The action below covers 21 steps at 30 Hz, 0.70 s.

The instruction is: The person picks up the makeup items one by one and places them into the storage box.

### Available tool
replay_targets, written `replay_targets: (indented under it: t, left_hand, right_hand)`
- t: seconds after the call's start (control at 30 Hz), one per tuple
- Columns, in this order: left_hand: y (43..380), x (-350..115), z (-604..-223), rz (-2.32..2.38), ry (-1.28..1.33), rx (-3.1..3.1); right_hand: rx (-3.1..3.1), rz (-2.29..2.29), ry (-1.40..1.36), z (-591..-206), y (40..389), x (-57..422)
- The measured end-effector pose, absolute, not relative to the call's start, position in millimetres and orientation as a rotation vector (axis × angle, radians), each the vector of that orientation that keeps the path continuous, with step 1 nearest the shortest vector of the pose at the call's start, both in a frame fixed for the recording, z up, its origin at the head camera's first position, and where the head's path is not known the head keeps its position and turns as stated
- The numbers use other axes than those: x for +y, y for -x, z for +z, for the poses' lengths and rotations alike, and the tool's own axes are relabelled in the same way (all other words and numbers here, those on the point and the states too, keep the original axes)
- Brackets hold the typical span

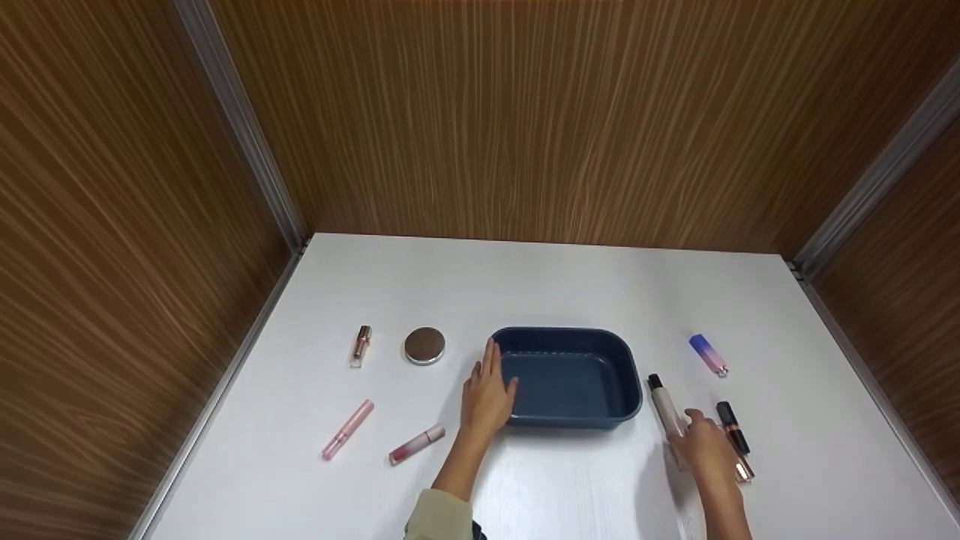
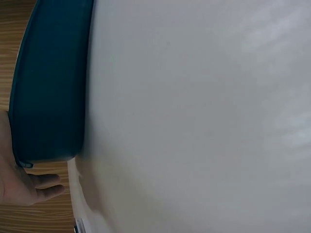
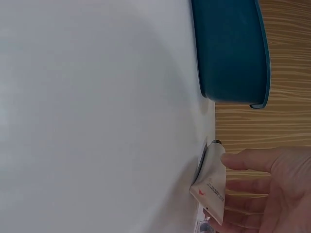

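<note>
A dark blue rectangular basin (image 1: 564,424) stands upright on the white table. My left hand (image 1: 487,397) rests against its left side, fingers extended along the rim; in the left wrist view that hand (image 2: 17,179) shows partly behind the basin (image 2: 48,92). Right of the basin lies a pale squeeze tube (image 1: 665,405) with a black cap. Over its lower part is my right hand (image 1: 706,450), thumb and index spread about it. In the right wrist view the thumb touches or nearly touches the tube (image 3: 212,179), and the other fingers of the hand (image 3: 267,189) extend behind it.
Left of the basin lie a small lipstick (image 1: 361,346), a round compact (image 1: 424,346), a pink tube (image 1: 348,430) and a red-and-pink lip gloss tube (image 1: 417,445). At right are a blue-pink lipstick (image 1: 708,355), a black tube (image 1: 733,427) and a partly hidden rose-gold item (image 1: 744,470). Wooden panels (image 1: 525,120) surround the table.
</note>
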<state>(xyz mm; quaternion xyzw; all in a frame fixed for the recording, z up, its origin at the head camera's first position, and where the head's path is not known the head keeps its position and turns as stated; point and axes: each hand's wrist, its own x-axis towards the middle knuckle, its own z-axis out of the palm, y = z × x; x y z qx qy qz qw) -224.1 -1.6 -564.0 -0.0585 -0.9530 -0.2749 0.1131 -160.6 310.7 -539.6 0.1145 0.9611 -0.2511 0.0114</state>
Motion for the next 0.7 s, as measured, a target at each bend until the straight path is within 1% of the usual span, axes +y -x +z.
replay_targets:
  t: [0.4, 0.7]
  left_hand:
    - [225.0, -1.1, -564.1, -0.803, 0.17, -2.803]
    - [224.6, -1.3, -563.4, -0.823, 0.169, -2.807]
  right_hand:
    - [2.971, -0.768, -0.322, -543.9, 158.5, 310.5]
    - [3.001, -0.728, -0.348, -547.2, 155.0, 309.8]
